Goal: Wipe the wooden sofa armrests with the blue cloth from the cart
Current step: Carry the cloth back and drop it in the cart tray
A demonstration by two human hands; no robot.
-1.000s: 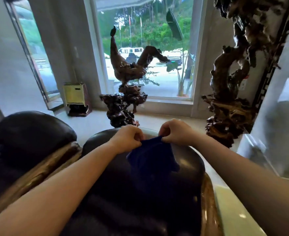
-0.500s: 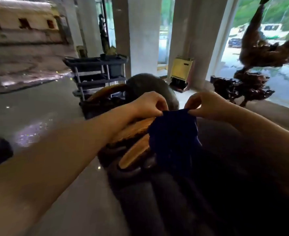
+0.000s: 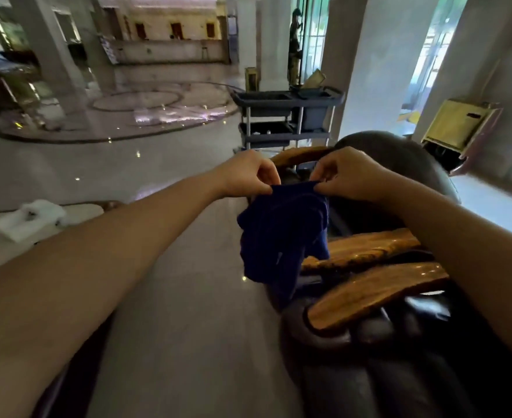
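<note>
A dark blue cloth (image 3: 282,233) hangs in the air in front of me. My left hand (image 3: 248,173) pinches its top left corner and my right hand (image 3: 348,173) pinches its top right corner. Below and to the right of the cloth lie two polished wooden armrests (image 3: 366,294) on dark leather sofa seats (image 3: 399,366); the cloth's lower edge hangs just in front of them. A third wooden armrest (image 3: 297,155) curves behind my hands. The grey cart (image 3: 288,116) stands farther back, beyond the sofa.
A shiny stone floor (image 3: 173,282) runs along the left of the sofa. A white object (image 3: 28,218) lies on a low surface at the left. A gold box (image 3: 456,125) leans by a white pillar (image 3: 378,64) at the right. A figure statue stands behind the cart.
My view has swung left from the window and carved sculptures to the lobby and cart. Both hands still hold the cloth's top corners, now over the sofa's armrests.
</note>
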